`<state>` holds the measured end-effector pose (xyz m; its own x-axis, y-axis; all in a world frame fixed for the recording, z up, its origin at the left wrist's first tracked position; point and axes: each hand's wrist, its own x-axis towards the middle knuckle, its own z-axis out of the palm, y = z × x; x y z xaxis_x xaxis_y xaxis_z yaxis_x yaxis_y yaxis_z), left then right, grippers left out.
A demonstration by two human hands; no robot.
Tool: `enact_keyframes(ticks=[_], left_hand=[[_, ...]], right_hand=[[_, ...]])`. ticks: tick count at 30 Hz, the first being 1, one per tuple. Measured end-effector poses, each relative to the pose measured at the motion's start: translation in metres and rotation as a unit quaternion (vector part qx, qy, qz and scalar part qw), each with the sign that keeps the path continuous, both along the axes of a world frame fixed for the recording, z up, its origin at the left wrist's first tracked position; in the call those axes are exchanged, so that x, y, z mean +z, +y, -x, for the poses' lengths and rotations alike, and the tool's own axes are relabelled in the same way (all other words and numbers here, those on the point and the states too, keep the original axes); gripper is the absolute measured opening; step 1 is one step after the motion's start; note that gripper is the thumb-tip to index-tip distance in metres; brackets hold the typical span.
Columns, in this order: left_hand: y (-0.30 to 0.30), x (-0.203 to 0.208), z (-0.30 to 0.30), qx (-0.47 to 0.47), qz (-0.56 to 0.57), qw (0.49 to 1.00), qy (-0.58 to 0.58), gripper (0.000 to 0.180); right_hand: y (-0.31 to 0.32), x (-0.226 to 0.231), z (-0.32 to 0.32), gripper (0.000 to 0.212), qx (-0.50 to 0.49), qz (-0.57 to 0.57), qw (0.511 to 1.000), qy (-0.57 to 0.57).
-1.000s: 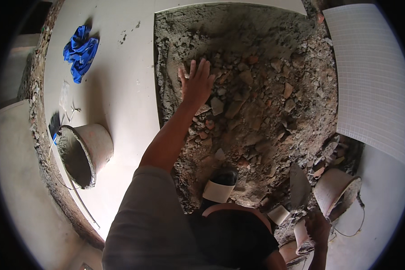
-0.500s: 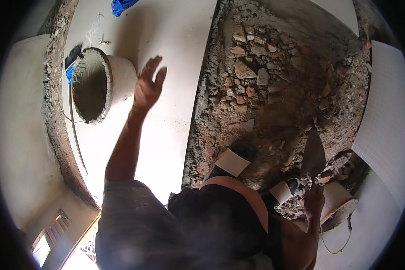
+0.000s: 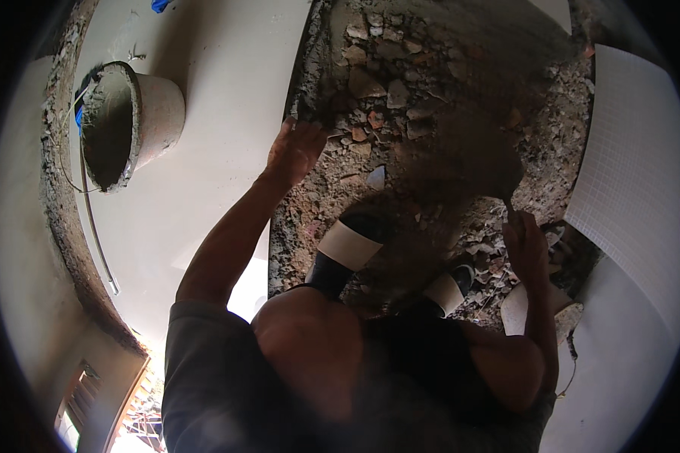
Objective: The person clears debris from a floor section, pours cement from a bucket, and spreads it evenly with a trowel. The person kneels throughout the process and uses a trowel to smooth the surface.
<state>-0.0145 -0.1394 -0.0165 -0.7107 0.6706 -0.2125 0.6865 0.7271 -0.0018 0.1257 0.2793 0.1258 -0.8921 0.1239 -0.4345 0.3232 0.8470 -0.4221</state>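
My left hand (image 3: 296,151) rests at the long edge of a smooth pale panel (image 3: 226,98), its fingers laid out toward the rubble and holding nothing. In my right hand (image 3: 526,245) is the handle of a trowel; its dark blade (image 3: 502,172) hangs over the rubble and partly blends into the shadow. Between the pale surfaces lies a strip of broken stones and grit (image 3: 396,94), with a few reddish pieces among the grey ones. A small whitish shard (image 3: 376,178) sits near my left hand.
A mortar-crusted bucket (image 3: 161,117) lies tilted on the panel at left, beside a thin rod (image 3: 98,234). Another bucket (image 3: 517,308) stands by my right forearm. My feet, with pale straps (image 3: 349,245), are on the rubble. A white gridded sheet (image 3: 634,151) borders it at right.
My left hand has come down from beside the bucket to the panel's edge. My right hand has moved forward, carrying the trowel over the rubble. The whole view has shifted.
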Motion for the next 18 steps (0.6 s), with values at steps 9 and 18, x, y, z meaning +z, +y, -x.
enact_keyframes(ticks=[9, 18], left_hand=[[-0.065, 0.06, -0.161, 0.327, -0.241, 0.9, -0.158, 0.012], [-0.075, 0.065, -0.251, 0.374, -0.141, 0.886, -0.237, 0.016]], right_hand=[[0.042, -0.02, -0.081, 0.025, -0.132, 0.055, 0.989, -0.039], [0.018, -0.056, -0.133, 0.034, -0.124, 0.133, 0.981, -0.072]])
